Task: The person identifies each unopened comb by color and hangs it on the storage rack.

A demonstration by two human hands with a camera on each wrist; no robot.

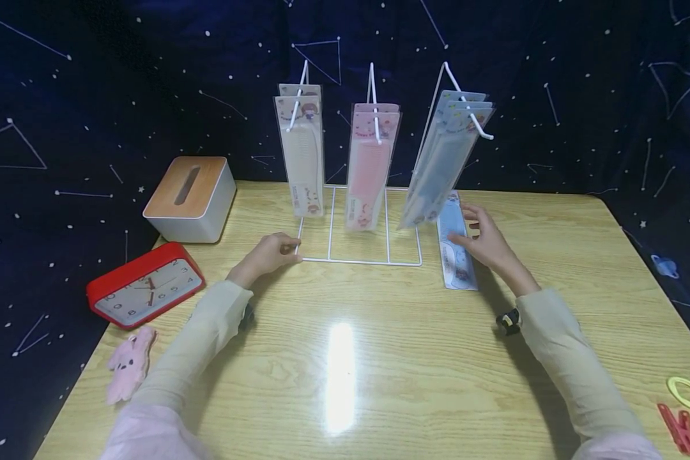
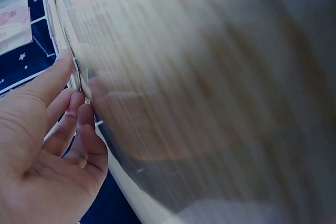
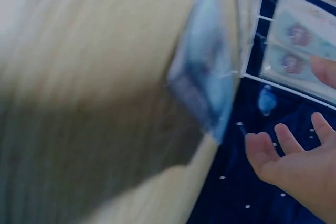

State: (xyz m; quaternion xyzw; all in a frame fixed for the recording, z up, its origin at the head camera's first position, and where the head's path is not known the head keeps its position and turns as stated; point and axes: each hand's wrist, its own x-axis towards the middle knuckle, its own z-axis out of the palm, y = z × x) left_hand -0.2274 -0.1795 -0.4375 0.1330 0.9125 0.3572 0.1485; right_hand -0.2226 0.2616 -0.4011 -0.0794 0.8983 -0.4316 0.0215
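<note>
Right now your left hand (image 1: 271, 253) sits at the front left corner of the white wire rack (image 1: 359, 260), fingers curled onto the base wire; the left wrist view shows thumb and fingertips (image 2: 79, 103) pinching that thin wire at the table edge. Your right hand (image 1: 485, 239) is on the blue comb pack (image 1: 455, 249), which lies flat on the table (image 1: 379, 358) just right of the rack's base, long side running away from you. Fingers look relaxed and spread, touching the pack's upper half, not clearly wrapped round it. The right wrist view is blurred, showing an open palm (image 3: 294, 161) with loose fingers and the blue pack (image 3: 205, 87) beside it.

On the rack, three hooks carry hanging packs: beige comb packs (image 1: 301, 153) on the left, pink comb packs (image 1: 370, 166) in the middle, blue comb packs (image 1: 445, 160) on the right, that bunch tilted with its lower end swung toward the left.

At the table's left: a white tissue box with wooden lid (image 1: 191, 198), a red clock (image 1: 145, 286) lying tilted in front of it, and a pink plush rabbit (image 1: 129, 364) near the front edge. At the front right corner: a yellow ring (image 1: 687, 391) and a red clothes peg (image 1: 678, 428). Behind hangs a dark starry cloth (image 1: 92, 96)
</note>
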